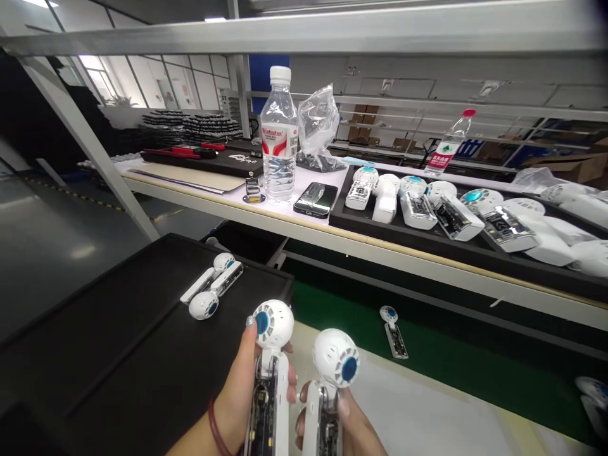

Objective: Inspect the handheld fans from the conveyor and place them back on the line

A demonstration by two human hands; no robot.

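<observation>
Two white handheld fans with round heads and blue centres are in my hands, side by side and upright, their open handles showing circuit boards. My left hand [242,373] is wrapped round the left handheld fan [277,323], thumb against its head. Just to the right, my right hand [354,424] grips the other handheld fan [332,354] at its handle, below the head. The lower ends of both handles run out of the picture. On the black tray [128,304] at left lies a pair of similar fans [213,288], laid head to tail.
Above, a shelf holds a water bottle [280,139], a phone [316,199] and a black tray [342,212] with several fans. Another fan [394,332] lies on the green belt [427,361]. The shelf's front edge [380,244] crosses ahead of my hands.
</observation>
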